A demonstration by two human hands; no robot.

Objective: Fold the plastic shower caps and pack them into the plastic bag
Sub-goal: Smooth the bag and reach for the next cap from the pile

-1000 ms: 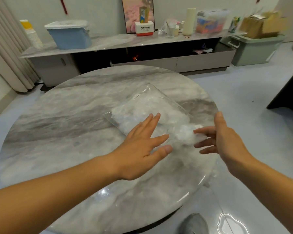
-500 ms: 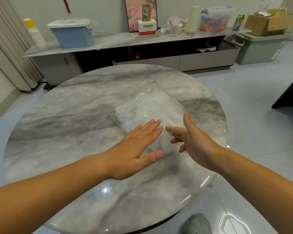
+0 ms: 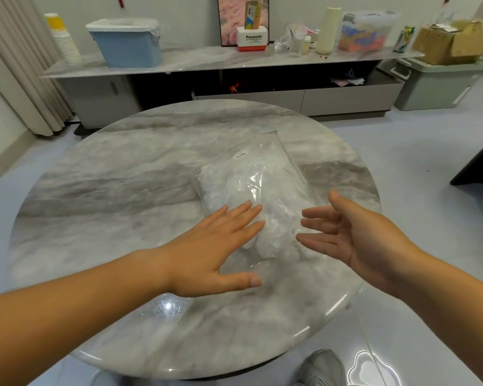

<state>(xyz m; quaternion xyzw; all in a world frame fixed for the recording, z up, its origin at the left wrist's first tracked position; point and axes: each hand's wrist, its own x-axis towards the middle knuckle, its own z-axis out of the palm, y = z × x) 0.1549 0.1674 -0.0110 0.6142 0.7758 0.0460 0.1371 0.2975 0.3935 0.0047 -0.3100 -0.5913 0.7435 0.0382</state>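
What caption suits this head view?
Open left hand and open right hand flank shower caps in a clear bag on a marble table.

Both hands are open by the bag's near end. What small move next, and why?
Probably press the right hand in to nudge the shower caps deeper into the plastic bag: they bunch at its near end between the hands, and the left hand lies flat on the bag.

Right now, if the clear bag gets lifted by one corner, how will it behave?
Probably floppy: the bag is thin wrinkled film. Likely light, stuffed with crumpled shower caps. May slide easily on the glossy table.
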